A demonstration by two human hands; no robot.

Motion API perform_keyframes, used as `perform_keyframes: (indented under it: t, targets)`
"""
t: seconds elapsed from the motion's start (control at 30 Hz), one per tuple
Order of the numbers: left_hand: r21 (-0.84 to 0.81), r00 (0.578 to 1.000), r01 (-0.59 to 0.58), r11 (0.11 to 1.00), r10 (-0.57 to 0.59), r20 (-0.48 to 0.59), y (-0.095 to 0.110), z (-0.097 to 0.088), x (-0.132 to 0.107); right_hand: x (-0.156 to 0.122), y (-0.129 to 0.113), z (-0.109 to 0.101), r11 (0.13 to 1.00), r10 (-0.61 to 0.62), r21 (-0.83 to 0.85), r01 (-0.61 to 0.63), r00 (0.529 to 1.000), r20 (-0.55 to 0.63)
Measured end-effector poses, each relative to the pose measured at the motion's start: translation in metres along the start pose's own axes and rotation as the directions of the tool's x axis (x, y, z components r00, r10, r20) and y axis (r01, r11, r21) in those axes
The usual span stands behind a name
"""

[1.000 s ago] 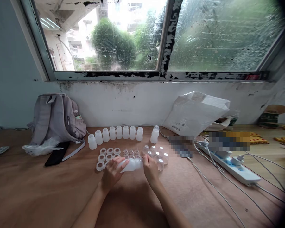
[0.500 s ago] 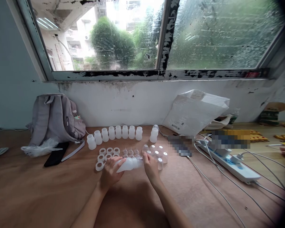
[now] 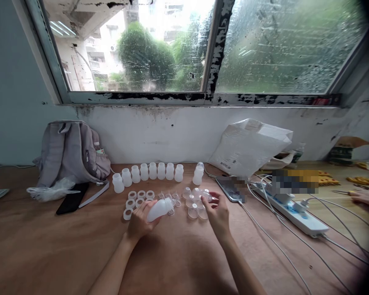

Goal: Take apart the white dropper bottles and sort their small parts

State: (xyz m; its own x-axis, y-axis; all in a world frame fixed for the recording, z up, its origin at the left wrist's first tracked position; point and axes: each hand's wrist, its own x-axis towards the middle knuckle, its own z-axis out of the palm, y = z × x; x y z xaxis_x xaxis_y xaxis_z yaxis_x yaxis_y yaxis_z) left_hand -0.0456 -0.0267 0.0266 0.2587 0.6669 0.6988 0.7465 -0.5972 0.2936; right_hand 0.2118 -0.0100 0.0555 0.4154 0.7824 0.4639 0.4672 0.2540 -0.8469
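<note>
My left hand (image 3: 141,220) is wrapped round a frosted white baby bottle (image 3: 160,209), which is tilted with its neck end up to the right. My right hand (image 3: 218,211) is over the group of clear domed caps (image 3: 193,212), thumb and fingers apart around one at the right side; whether it grips that cap cannot be made out. White rings (image 3: 130,203) lie in rows beyond my left hand, partly hidden by it. Clear teats (image 3: 177,203) stand between the rings and the caps, some behind the bottle.
A row of open frosted bottles (image 3: 144,172) stands along the wall, with a capped bottle (image 3: 198,173) at its right. A grey backpack (image 3: 67,151) and black phone (image 3: 72,200) are left; a cabled phone (image 3: 227,189), power strip (image 3: 307,221) and another person's hand (image 3: 367,197) are right.
My right hand has left the bottle's end and moved right to the caps, its fingers spreading. The bottle in my left hand has turned, its neck end rising.
</note>
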Motion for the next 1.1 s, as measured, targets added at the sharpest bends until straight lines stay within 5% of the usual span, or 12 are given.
perform_keyframes:
  t: [0.2, 0.5, 0.73, 0.9, 1.0, 1.1]
  targets:
    - [0.0, 0.999, -0.003, 1.0, 0.003, 0.044, 0.0, 0.003, -0.002, 0.016, 0.046, -0.043, 0.91, 0.049, -0.414, 0.008, 0.991, 0.127]
    - [-0.024, 0.999, 0.0, 1.0, 0.001, 0.043, 0.0, 0.002, -0.001, 0.02, 0.071, -0.034, 0.901, 0.126, -0.435, 0.009, 0.951, 0.281]
    - [-0.119, 0.993, 0.117, 0.986, -0.119, -0.008, 0.007, 0.005, 0.001, 0.018, 0.025, -0.024, 0.952, -0.058, -0.291, 0.092, 0.991, 0.123]
    - [-0.254, 0.928, 0.342, 0.905, -0.368, -0.064, 0.007, 0.006, 0.004, -0.006, -0.027, 0.02, 0.998, -0.059, 0.029, 0.051, 0.893, 0.445]
    - [-0.26, 0.932, 0.331, 0.907, -0.357, -0.06, 0.006, 0.005, 0.006, -0.019, -0.043, 0.052, 0.993, -0.054, 0.114, -0.013, 0.826, 0.561]
    - [-0.247, 0.962, 0.254, 0.935, -0.271, -0.035, 0.008, 0.004, 0.004, -0.025, -0.046, 0.073, 0.992, -0.019, 0.112, -0.05, 0.84, 0.543]
